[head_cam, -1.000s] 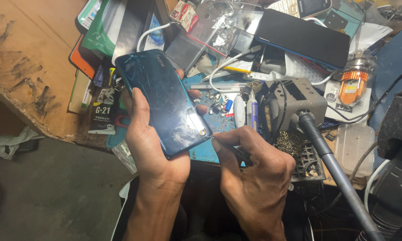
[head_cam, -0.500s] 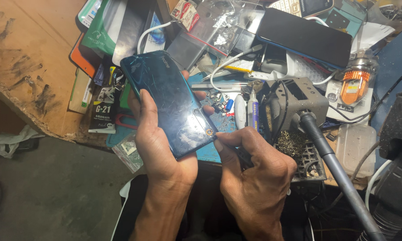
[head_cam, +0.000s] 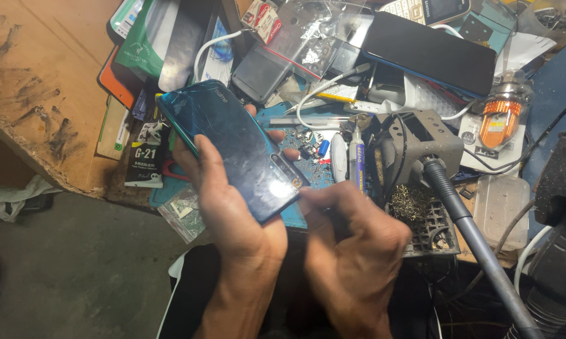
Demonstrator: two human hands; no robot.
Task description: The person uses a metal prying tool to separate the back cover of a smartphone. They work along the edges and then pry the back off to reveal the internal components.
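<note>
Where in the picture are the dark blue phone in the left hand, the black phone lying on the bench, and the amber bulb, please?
dark blue phone (head_cam: 236, 147), head view, middle of its glossy back.
black phone (head_cam: 429, 53), head view, middle of its dark face.
amber bulb (head_cam: 500, 120), head view, its orange body.

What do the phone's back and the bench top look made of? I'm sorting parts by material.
Phone back: glossy dark teal, glass or polished plastic; it mirrors light, and the left hand grips it. Bench top: bare brown pressed wood, matte, with a rough crumbling edge.
</note>
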